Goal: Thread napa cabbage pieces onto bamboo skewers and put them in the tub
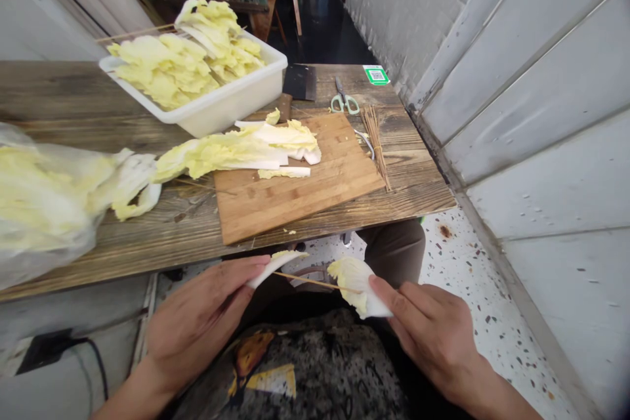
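My left hand (pixel 209 315) is closed on a piece of cabbage leaf (pixel 275 265), pinched between thumb and fingers. A thin wooden skewer (pixel 308 281) runs from that piece across to a second piece of cabbage leaf (pixel 357 285). My right hand (pixel 430 321) grips this second piece by its white end. Both hands are above my lap, in front of the table edge. Beyond them, a bamboo cutting board (pixel 295 200) carries cut cabbage leaves (pixel 236 151), some of which reach past its left side.
A white plastic tub (pixel 236 97) heaped with cabbage leaves (pixel 167 65) stands at the back left. At left lies a clear bag (pixel 44 210) of cabbage. Scissors (pixel 344 100), a bundle of skewers (pixel 377 144) and a cleaver (pixel 300 82) lie around the board. A wall rises at right.
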Demonstrator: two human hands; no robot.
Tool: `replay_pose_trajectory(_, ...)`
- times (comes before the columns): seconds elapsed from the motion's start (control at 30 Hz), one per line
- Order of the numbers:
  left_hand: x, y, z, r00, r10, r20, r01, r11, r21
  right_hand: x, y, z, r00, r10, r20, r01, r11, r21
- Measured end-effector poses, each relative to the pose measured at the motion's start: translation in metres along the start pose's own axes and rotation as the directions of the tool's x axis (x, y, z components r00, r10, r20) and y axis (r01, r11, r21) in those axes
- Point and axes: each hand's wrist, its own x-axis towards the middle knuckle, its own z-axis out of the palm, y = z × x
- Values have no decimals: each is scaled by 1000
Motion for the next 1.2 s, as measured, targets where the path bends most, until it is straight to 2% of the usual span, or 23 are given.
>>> replay_pose_trajectory(0.57,-5,-1,3,999,-36,21,36,999,-8,3,0,0,1000,-6,-8,6,1000,-20)
replay_pose_trajectory(0.8,-7,1,7,999,-40,-5,40,999,-20,1,-1,-1,1000,0,-2,0,999,-50)
replay_pose_trajectory(1.03,-7,-3,8,999,29,-17,-31,987,-155,0,1,-4,999,-11,43,13,998,-58)
replay_pose_trajectory(1.2,-3,-5,9,993,78,-85,-94,974,-206,-1,2,-8,997,-21,74,24,999,-41)
